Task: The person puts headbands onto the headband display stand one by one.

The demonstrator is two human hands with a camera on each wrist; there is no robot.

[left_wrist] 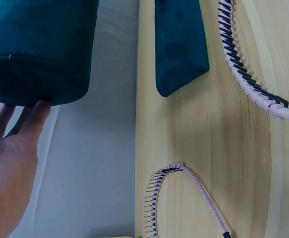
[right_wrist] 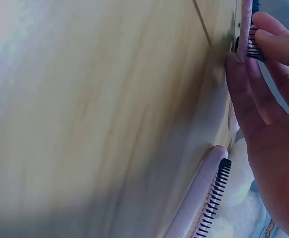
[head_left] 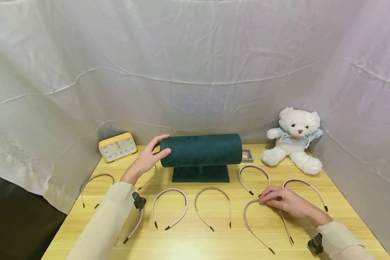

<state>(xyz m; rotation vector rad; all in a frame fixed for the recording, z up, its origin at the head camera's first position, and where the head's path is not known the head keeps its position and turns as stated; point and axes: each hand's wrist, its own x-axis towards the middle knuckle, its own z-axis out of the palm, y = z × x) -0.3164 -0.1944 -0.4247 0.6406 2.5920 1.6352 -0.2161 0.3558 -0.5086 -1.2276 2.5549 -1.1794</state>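
Note:
A dark green velvet headband stand (head_left: pixel 201 150), a horizontal roll on a flat base, stands at the back of the table. My left hand (head_left: pixel 146 159) holds the roll's left end, fingers over the top and thumb across the front; the left wrist view shows fingertips (left_wrist: pixel 41 110) at the end's rim. At the right, my right hand (head_left: pixel 289 202) pinches the top of a pink braided headband (head_left: pixel 246 215) between thumb and fingers. That headband's two tips point toward me, and the hand covers part of its arc. In the right wrist view, black comb teeth (right_wrist: pixel 254 47) show at the pinch.
Several similar headbands lie around, including one at front centre (head_left: pixel 212 188), one left of it (head_left: pixel 170 190) and one behind my right hand (head_left: pixel 254 167). A yellow clock (head_left: pixel 117 147) stands back left; a white teddy bear (head_left: pixel 294 141) sits back right. A small box (head_left: pixel 247 155) is behind the stand.

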